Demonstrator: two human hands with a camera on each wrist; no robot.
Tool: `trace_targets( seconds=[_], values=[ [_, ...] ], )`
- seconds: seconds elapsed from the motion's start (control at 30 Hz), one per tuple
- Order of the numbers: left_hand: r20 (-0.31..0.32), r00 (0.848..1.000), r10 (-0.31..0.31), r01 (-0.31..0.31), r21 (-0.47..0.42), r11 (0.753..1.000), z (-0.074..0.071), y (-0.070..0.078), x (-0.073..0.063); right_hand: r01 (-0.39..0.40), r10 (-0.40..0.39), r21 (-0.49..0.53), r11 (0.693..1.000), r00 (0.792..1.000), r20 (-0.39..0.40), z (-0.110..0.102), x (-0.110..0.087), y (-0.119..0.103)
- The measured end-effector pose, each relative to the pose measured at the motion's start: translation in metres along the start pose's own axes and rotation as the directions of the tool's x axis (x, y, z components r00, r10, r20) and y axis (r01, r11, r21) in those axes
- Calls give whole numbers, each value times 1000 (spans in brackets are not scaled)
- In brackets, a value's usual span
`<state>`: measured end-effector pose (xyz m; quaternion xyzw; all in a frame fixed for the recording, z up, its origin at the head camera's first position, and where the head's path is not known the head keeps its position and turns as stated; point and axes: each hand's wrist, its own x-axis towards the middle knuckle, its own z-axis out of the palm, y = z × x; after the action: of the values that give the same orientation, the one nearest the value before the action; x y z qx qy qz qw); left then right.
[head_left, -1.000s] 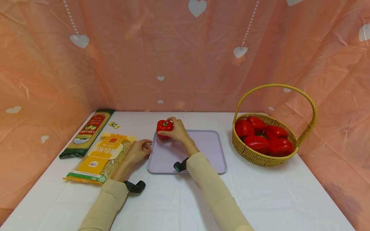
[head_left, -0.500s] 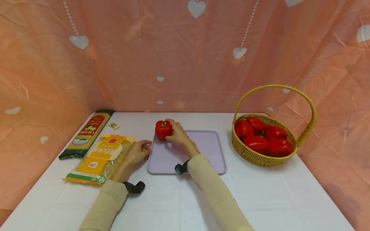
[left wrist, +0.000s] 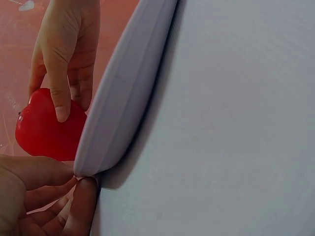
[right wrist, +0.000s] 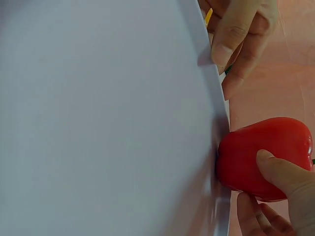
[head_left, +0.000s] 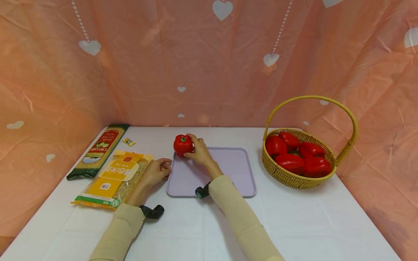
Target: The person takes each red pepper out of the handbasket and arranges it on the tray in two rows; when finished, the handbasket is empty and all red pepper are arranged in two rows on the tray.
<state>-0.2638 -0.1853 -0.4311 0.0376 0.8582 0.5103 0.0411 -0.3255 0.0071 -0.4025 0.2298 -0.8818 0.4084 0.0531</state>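
My right hand (head_left: 200,152) grips a red bell pepper (head_left: 183,145), thumb on one side and fingers on the other, its green stem facing up. The pepper sits at the far left corner of a pale lilac tray (head_left: 225,166). In the right wrist view the pepper's (right wrist: 266,152) bottom end is against the tray's raised edge. My left hand (head_left: 156,172) pinches the tray's left rim between thumb and fingers, as the left wrist view shows with the thumb (left wrist: 47,171) over the rim and fingers (left wrist: 81,204) beneath.
A wicker basket (head_left: 277,174) with a tall handle holds several red peppers on the right. Left of the tray lie a yellow noodle packet (head_left: 111,179), partly under the left forearm, a dark green packet (head_left: 98,152) and a small gold-wrapped sweet (head_left: 128,141).
My right hand has shifted the bell pepper slightly left along the tray's far left corner. The left hand has stayed at the tray's rim.
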Motion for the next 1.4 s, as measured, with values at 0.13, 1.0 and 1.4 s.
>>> trace_targets(
  seconds=[0.13,1.0,1.4],
  values=[
    [0,1000,11,-11,-1,1000,0,0,1,0,0,11,1000,1000,-1,-1,0,-1],
    [-4,1000,-12,12,2,1000,1,2,-1,14,-16,89,996,1000,18,-8,-3,4],
    [-8,1000,-20,20,12,1000,0,3,-1,86,-85,137,987,996,-16,-35,-5,-5]
  ],
)
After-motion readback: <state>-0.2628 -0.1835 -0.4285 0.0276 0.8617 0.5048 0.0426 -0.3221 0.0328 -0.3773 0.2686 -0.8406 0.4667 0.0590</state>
